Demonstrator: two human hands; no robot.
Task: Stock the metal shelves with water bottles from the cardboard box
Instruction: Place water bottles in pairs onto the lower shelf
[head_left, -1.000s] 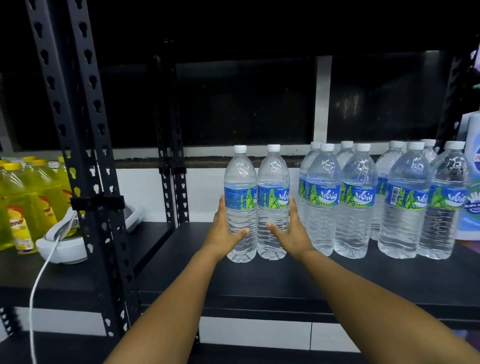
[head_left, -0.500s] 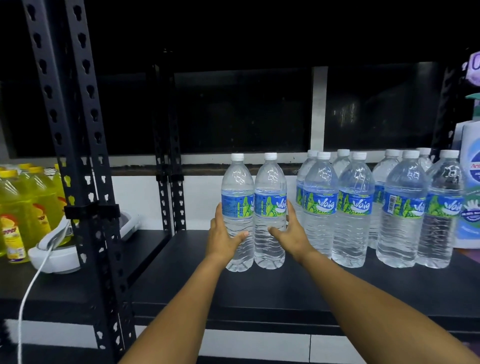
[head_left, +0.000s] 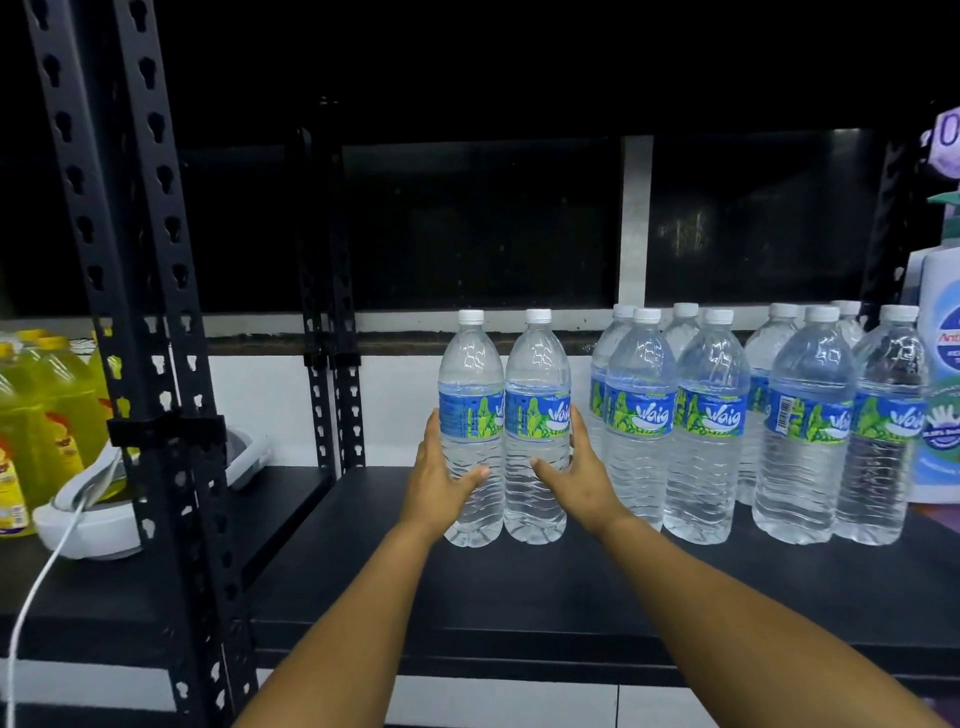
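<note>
Hands meet at frame centre on a black metal shelf (head_left: 519, 587): the left hand (head_left: 439, 478) has its grip wrapped round one upright bottle (head_left: 470, 415), the right hand (head_left: 576, 475) round the bottle beside it (head_left: 536, 415), the two bottles touching. Blue-green labels read "Waig". More Waig bottles (head_left: 711, 421) stand in rows at right. Yellow bottles (head_left: 47, 415) sit at far left.
</note>
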